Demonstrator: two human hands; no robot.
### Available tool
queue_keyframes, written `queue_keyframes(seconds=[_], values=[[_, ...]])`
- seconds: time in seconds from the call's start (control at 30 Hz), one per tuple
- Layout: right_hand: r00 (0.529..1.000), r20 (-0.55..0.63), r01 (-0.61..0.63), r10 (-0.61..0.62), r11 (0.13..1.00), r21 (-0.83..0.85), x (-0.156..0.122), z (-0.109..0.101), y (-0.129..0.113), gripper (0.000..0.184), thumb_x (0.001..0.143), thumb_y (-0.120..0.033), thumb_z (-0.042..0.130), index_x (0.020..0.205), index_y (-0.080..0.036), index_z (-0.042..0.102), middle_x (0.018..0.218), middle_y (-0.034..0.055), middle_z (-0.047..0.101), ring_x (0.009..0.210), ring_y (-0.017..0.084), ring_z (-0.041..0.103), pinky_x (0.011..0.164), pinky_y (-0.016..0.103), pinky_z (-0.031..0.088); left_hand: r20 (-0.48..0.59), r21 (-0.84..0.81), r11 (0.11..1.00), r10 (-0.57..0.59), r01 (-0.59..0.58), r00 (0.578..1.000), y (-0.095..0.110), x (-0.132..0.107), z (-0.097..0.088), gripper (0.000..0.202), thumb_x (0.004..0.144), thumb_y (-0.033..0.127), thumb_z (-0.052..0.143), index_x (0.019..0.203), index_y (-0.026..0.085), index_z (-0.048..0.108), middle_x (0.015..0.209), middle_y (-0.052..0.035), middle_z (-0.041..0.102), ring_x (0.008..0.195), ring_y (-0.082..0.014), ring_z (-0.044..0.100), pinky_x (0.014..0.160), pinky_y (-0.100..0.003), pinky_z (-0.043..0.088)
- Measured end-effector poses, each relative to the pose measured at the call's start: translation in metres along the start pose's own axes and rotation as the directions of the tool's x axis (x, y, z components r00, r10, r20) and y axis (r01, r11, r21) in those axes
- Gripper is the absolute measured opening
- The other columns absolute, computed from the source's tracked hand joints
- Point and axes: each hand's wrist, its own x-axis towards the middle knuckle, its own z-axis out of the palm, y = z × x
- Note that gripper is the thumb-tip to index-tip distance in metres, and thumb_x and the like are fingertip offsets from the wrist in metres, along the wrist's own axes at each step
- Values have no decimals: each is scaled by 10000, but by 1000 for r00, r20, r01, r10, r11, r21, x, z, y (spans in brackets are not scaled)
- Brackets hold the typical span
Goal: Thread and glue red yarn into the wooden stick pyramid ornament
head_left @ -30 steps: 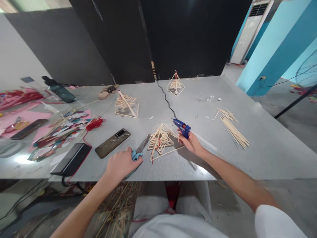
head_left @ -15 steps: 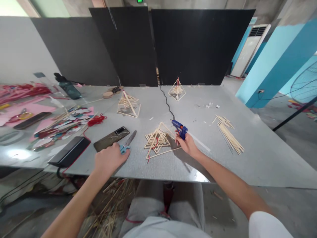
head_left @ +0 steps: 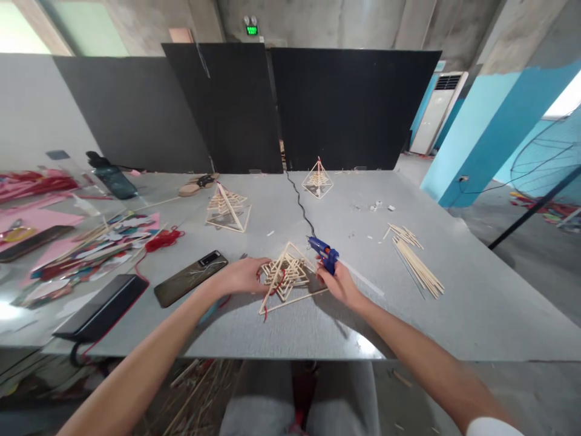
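My right hand [head_left: 339, 283] is wrapped around the handle of a blue hot glue gun [head_left: 323, 253], its nozzle pointing away to the upper left. In front of me lies a wooden-stick pyramid [head_left: 290, 275], a triangular frame with layered smaller triangles inside and bits of red yarn on it. My left hand [head_left: 247, 275] grips its left side, with fingers and thumb closed around the stick ends. Under my left forearm the scissors [head_left: 209, 310] show only in part, their light blue handle mostly covered.
Two finished-looking stick pyramids [head_left: 227, 209] [head_left: 318, 180] stand farther back. Loose sticks [head_left: 417, 266] lie at right. On the left are a phone [head_left: 190, 280], a black case [head_left: 102, 307], red yarn [head_left: 166, 239] and a bottle [head_left: 111, 175]. The glue gun's cord [head_left: 299, 203] runs backward.
My left hand has let go of the scissors and moved right to the stick pyramid, taking hold of its left side. My right hand still holds the glue gun. The view has tilted up.
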Motion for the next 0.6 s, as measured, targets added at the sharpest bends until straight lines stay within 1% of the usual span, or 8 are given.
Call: queue_keyframes(seconds=[0.1, 0.2, 0.23, 0.3, 0.37, 0.43, 0.5, 0.6], values=[[1000, -10, -9, 9, 1000, 8, -2, 0, 0, 354, 886, -452, 703, 1170, -255, 627, 734, -4, 614, 620, 183, 572, 625, 343, 495, 12, -36, 997, 74, -74, 997, 5, 0, 3, 590, 786, 556, 749, 1294, 256, 747, 837, -16, 750, 747, -233, 682, 636, -273, 388], [1000, -22, -21, 21, 1000, 11, -4, 0, 0, 333, 877, -424, 721, 1158, -263, 645, 737, -3, 620, 631, 186, 580, 633, 347, 512, -11, -132, 983, 131, -131, 991, 7, 2, 8, 548, 792, 532, 744, 1271, 267, 751, 800, 0, 720, 722, -210, 635, 634, -259, 379], [999, -25, -26, 26, 1000, 11, -4, -1, -1, 331, 878, -421, 723, 1160, -264, 649, 735, -4, 623, 631, 187, 581, 631, 347, 517, -21, -164, 978, 125, -127, 992, 5, 4, 10, 572, 789, 532, 746, 1294, 263, 746, 791, 1, 705, 723, -208, 625, 636, -258, 380], [999, -21, -37, 38, 999, 14, -5, -1, -3, 328, 886, -427, 722, 1165, -267, 653, 725, -4, 627, 617, 185, 575, 616, 345, 520, -23, -207, 975, 78, -81, 997, -1, 7, 11, 673, 766, 538, 765, 1373, 249, 717, 760, 10, 651, 713, -205, 600, 627, -260, 370], [999, -9, -49, 49, 999, 20, -6, -1, -5, 325, 894, -437, 720, 1166, -272, 654, 717, -4, 627, 601, 181, 564, 598, 341, 517, -3, -236, 971, 40, -40, 999, -9, 10, 13, 784, 751, 548, 784, 1459, 232, 668, 711, 36, 557, 676, -193, 551, 602, -262, 334], [998, 2, -59, 59, 998, 26, -7, -1, -6, 318, 897, -441, 720, 1162, -279, 651, 716, -6, 619, 601, 178, 560, 593, 336, 516, 26, -279, 959, 45, -36, 999, -15, 10, 17, 858, 758, 549, 792, 1530, 223, 612, 689, 60, 465, 650, -178, 496, 588, -261, 299], [998, 10, -66, 66, 997, 28, -8, -2, -6, 314, 904, -445, 718, 1162, -281, 645, 724, -8, 607, 617, 175, 563, 606, 332, 520, 34, -320, 946, 63, -49, 997, -18, 8, 20, 903, 772, 546, 795, 1579, 210, 566, 682, 71, 406, 643, -170, 456, 588, -260, 283], [997, 36, -76, 75, 997, 26, -9, -5, -5, 343, 934, -475, 696, 1206, -278, 626, 753, -7, 607, 657, 174, 572, 637, 330, 532, 7, -341, 939, 56, -50, 998, -20, 2, 23, 965, 782, 559, 793, 1624, 182, 512, 675, 84, 358, 636, -162, 415, 589, -260, 275]])
